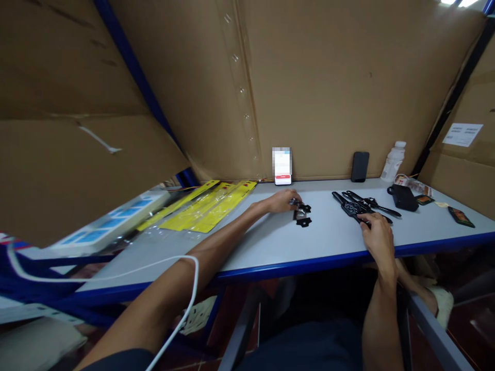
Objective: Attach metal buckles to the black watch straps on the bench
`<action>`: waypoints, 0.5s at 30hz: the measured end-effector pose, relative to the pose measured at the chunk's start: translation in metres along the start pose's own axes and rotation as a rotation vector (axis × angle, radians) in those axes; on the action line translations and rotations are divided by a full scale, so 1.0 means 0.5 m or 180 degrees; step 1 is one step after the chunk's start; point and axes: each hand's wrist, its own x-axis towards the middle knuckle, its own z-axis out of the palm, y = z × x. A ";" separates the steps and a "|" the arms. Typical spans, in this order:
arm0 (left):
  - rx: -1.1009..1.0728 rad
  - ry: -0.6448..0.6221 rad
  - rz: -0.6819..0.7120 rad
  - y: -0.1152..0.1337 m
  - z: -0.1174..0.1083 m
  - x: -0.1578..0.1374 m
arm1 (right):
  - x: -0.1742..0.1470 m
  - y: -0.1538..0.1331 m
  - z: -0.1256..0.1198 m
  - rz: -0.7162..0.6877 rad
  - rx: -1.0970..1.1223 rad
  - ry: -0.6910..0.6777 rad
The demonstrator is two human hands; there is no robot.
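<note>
Brown cardboard (328,77) stands behind a grey counter (266,250); at the left is a white box (112,222) with blue patches; next lie yellow cards (209,210) in clear plastic; a lit phone (282,166) leans at the back; the left hand (284,201) bends its fingers over small black bits (303,222), but I cannot tell if it pinches one; black tools (351,207) lie near a dark phone (360,166); the right hand (377,237) touches them, fingers bent, its grip unclear; last come a bottle (394,161) and a black case (404,198).
</note>
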 end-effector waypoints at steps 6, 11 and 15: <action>-0.0255 0.0083 -0.0450 -0.010 0.005 0.007 | -0.004 -0.004 0.000 0.0164 -0.0418 -0.0079; -0.0764 0.0268 -0.0645 -0.015 0.015 0.013 | -0.003 -0.001 0.001 0.0101 -0.0474 -0.0128; -0.1030 0.0513 -0.0726 -0.014 0.016 0.019 | 0.000 0.008 0.006 0.0003 -0.0472 -0.0054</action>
